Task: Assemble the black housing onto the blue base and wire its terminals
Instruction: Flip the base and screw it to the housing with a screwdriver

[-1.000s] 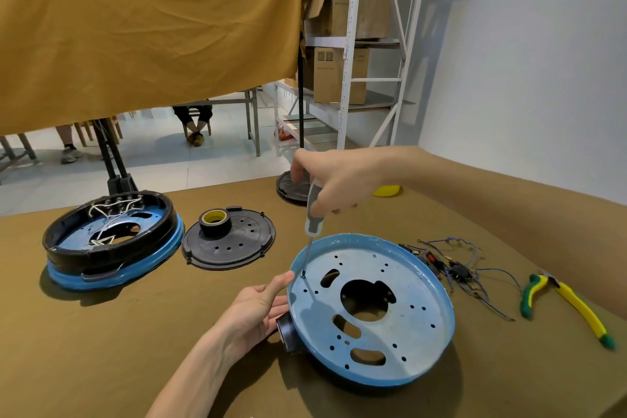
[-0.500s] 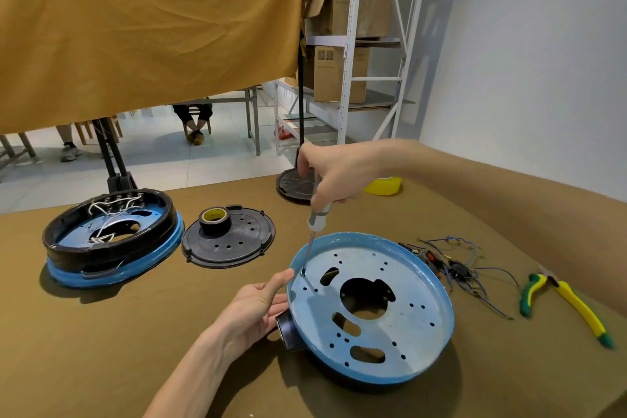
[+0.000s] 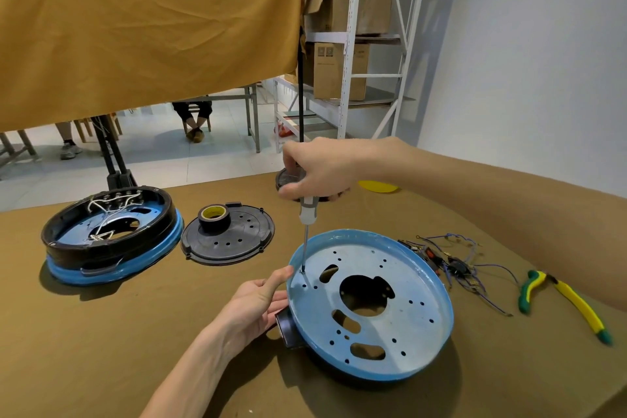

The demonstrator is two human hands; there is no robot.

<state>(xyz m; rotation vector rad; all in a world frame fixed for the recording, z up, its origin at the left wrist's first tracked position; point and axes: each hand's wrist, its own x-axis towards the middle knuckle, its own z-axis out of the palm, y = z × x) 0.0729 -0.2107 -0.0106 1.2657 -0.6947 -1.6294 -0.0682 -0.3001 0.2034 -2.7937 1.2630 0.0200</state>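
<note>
A round blue base (image 3: 420, 343) lies on the brown table in front of me, pierced with holes, a black housing part (image 3: 288, 329) showing under its left rim. My right hand (image 3: 315, 173) grips the top of a grey-handled screwdriver (image 3: 306, 214), held nearly upright with its tip in a hole near the base's left edge. My left hand (image 3: 254, 305) holds the base's left rim, thumb on the edge. A bundle of blue and black wires (image 3: 454, 268) lies to the right of the base.
A finished black-and-blue assembly (image 3: 112, 234) sits at the left, beside a black perforated cover (image 3: 234, 237) carrying a tape roll (image 3: 213, 217). Green-and-yellow pliers (image 3: 570, 299) lie at the right. A yellow disc (image 3: 378, 186) and a black stand foot (image 3: 288, 176) are behind my right hand.
My right hand has slid up the screwdriver from the lower handle to its top. The tip stays in the same hole; my left hand has not moved.
</note>
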